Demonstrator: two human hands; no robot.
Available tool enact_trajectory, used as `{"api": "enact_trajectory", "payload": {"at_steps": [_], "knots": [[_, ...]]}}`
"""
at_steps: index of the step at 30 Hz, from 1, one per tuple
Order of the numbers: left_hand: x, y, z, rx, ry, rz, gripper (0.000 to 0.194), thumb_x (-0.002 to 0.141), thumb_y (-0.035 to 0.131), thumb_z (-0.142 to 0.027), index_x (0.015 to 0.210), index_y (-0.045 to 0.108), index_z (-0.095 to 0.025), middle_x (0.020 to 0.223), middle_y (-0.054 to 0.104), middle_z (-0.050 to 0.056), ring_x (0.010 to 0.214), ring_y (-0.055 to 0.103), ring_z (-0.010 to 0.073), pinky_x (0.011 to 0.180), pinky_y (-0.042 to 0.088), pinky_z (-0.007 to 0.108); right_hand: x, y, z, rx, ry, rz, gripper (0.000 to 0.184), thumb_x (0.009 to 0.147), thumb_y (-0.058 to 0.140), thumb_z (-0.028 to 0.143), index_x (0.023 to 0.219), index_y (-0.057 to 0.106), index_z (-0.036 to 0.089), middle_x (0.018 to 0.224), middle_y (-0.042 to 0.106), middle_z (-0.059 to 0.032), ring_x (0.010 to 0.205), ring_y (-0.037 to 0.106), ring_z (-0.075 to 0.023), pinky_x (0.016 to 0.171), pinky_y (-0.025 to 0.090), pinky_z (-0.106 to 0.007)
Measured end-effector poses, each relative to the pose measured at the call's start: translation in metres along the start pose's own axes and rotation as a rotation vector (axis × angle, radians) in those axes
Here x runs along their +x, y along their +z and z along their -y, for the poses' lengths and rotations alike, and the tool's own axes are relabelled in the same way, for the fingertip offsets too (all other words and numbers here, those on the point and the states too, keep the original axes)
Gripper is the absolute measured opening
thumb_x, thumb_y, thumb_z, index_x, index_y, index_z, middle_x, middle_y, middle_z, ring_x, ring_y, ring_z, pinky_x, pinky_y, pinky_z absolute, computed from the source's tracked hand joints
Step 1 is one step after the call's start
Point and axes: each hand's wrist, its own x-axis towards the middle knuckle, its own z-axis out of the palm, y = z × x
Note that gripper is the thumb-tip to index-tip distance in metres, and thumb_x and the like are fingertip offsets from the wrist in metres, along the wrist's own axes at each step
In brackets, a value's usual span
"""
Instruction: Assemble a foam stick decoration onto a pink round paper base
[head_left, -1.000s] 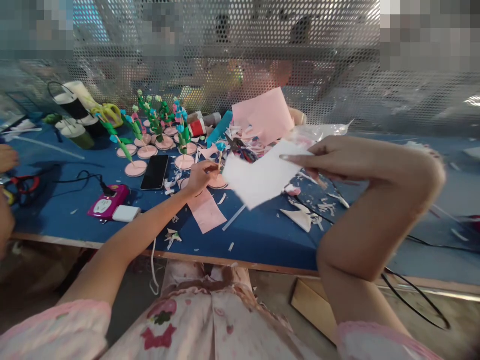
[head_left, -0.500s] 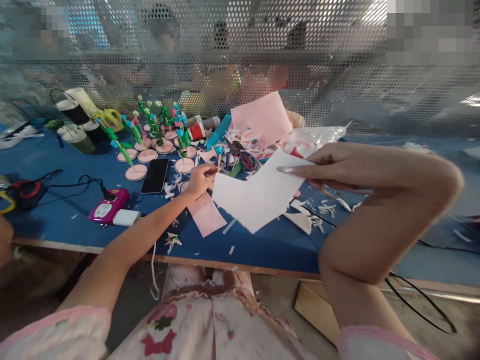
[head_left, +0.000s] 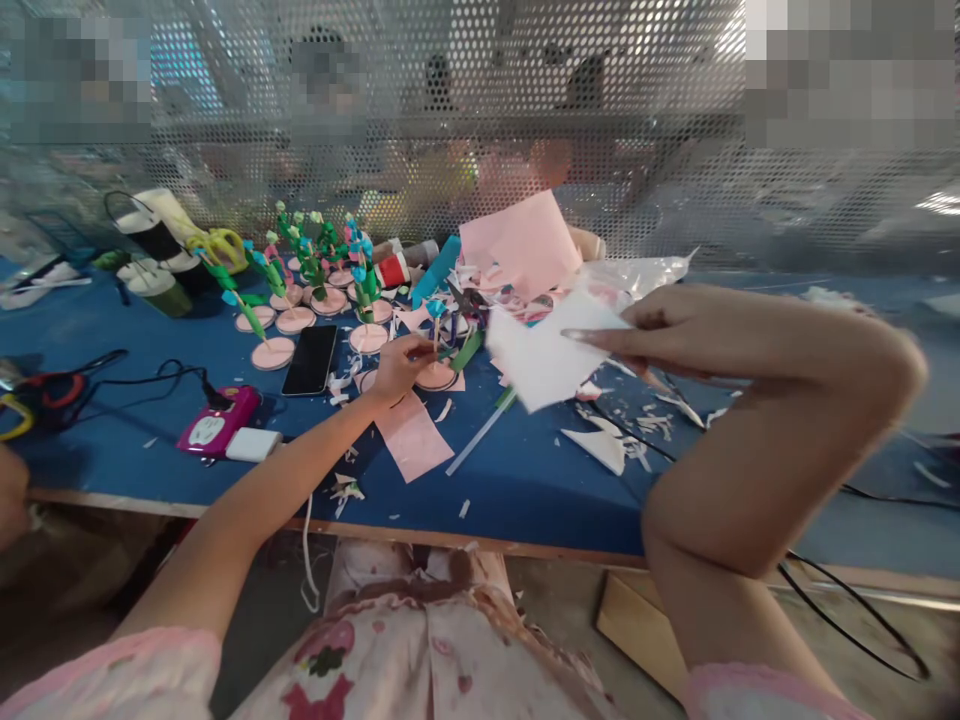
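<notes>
My right hand point(head_left: 652, 330) is raised over the blue table point(head_left: 525, 480), its fingers closed on a white sheet of paper point(head_left: 544, 360) that hangs to the left of them and looks blurred. My left hand point(head_left: 401, 365) reaches forward and pinches a thin wooden stick with a blue paper flower point(head_left: 435, 312) that stands on a pink disc point(head_left: 436, 377). A pink paper strip point(head_left: 411, 435) lies just in front of that hand. Several finished paper flowers on pink discs point(head_left: 315, 270) stand further back on the left.
A black phone point(head_left: 310, 359), a magenta gadget point(head_left: 217, 422) with a white charger point(head_left: 253, 445) and cables lie left. Cups point(head_left: 154, 240), yellow scissors point(head_left: 225, 240), a large pink sheet point(head_left: 521, 245), scraps and a perforated metal screen point(head_left: 480, 110) stand behind. Another person's hand point(head_left: 11, 495) shows at far left.
The white sheet in my right hand has swung up and to the right, now showing smaller and blurred. My left hand stays at the stick on the pink disc.
</notes>
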Motion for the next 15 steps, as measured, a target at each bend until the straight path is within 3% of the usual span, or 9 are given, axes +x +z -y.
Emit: {"api": "enact_trajectory", "payload": {"at_steps": [2, 7, 11, 15], "knots": [[0.0003, -0.0001, 0.0003, 0.022, 0.002, 0.000, 0.008, 0.069, 0.068, -0.022, 0.071, 0.067, -0.015, 0.074, 0.068, 0.004, 0.068, 0.063, 0.0145, 0.064, 0.052, 0.026, -0.0009, -0.0004, 0.0002, 0.052, -0.030, 0.058, 0.054, 0.089, 0.042, 0.052, 0.048, 0.048, 0.017, 0.038, 0.039, 0.0027, 0.036, 0.033, -0.0058, 0.046, 0.030, -0.027], [0.0012, 0.0000, 0.0014, 0.012, 0.021, 0.004, 0.009, 0.069, 0.068, -0.024, 0.072, 0.068, -0.015, 0.069, 0.066, 0.002, 0.065, 0.062, 0.0137, 0.061, 0.050, 0.024, -0.0015, -0.0010, -0.0016, -0.023, 0.101, -0.073, 0.060, 0.090, 0.037, 0.053, 0.043, 0.045, 0.017, 0.036, 0.039, 0.0005, 0.036, 0.036, -0.0068, 0.048, 0.032, -0.028], [0.0014, 0.0000, 0.0006, 0.040, 0.032, -0.006, 0.005, 0.067, 0.068, -0.018, 0.071, 0.067, -0.015, 0.075, 0.068, 0.004, 0.068, 0.062, 0.0142, 0.064, 0.050, 0.025, -0.0007, 0.0003, -0.0038, 0.043, -0.023, 0.062, 0.054, 0.088, 0.041, 0.054, 0.048, 0.047, 0.018, 0.038, 0.040, 0.0017, 0.037, 0.034, -0.0069, 0.045, 0.030, -0.027], [0.0014, -0.0001, 0.0011, 0.012, 0.019, 0.001, 0.007, 0.069, 0.067, -0.021, 0.071, 0.067, -0.015, 0.071, 0.067, 0.003, 0.067, 0.062, 0.0142, 0.062, 0.050, 0.025, 0.0005, 0.0007, -0.0031, -0.034, 0.078, -0.065, 0.060, 0.089, 0.035, 0.055, 0.043, 0.042, 0.018, 0.037, 0.042, -0.0003, 0.037, 0.037, -0.0071, 0.047, 0.033, -0.028]]}}
